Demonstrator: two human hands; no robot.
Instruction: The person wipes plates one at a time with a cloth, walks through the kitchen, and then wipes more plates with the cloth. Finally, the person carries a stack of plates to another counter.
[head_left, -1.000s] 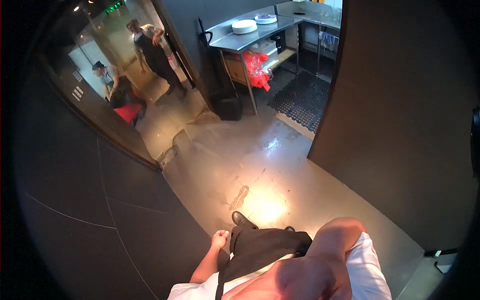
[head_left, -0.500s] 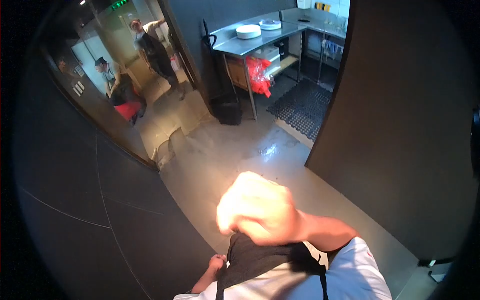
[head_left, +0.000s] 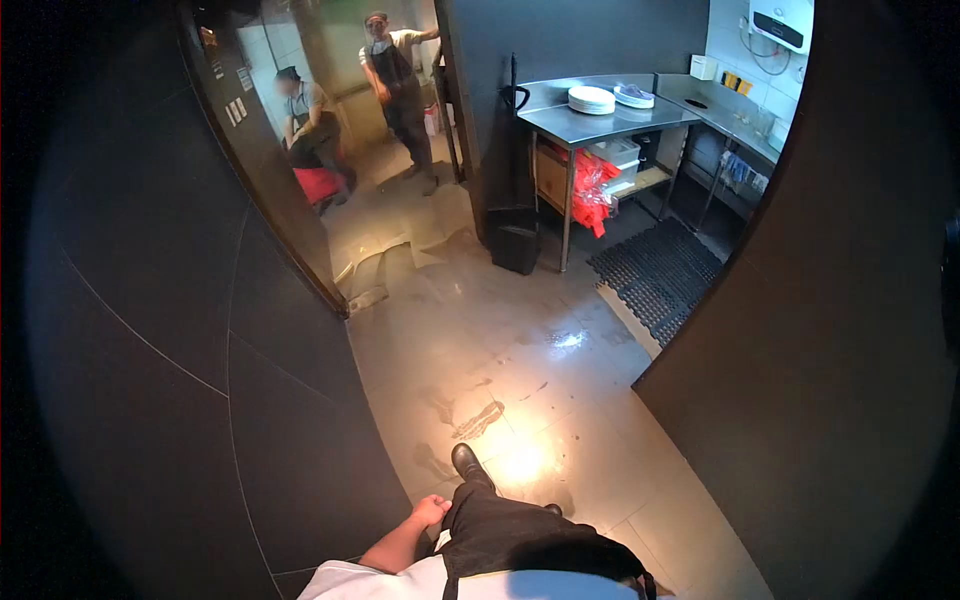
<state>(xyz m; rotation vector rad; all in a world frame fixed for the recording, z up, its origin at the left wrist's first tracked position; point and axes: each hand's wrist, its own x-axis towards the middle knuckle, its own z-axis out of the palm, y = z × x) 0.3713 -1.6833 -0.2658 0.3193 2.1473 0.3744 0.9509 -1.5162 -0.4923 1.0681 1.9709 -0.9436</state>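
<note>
My left hand [head_left: 432,510] hangs low beside the black apron [head_left: 530,535], its fingers curled into a loose fist with nothing visible in them. The hand is close to my thigh. My right hand is out of the picture, hidden below the lower edge. A black shoe [head_left: 468,462] of mine steps forward on the tiled floor [head_left: 400,350].
Dark walls [head_left: 140,380] stand on both sides. Ahead, a steel counter [head_left: 540,120] carries stacked white plates [head_left: 592,100]. Below hangs a red plastic bag [head_left: 592,195]. A black dustpan [head_left: 513,240] and rubber mat [head_left: 660,275] lie nearby. Two people [head_left: 395,85] are at the doorway.
My right hand, raised before my chest earlier, has dropped out of view. The scene has shifted rightward and my shoe now shows. My left hand stays low at my side.
</note>
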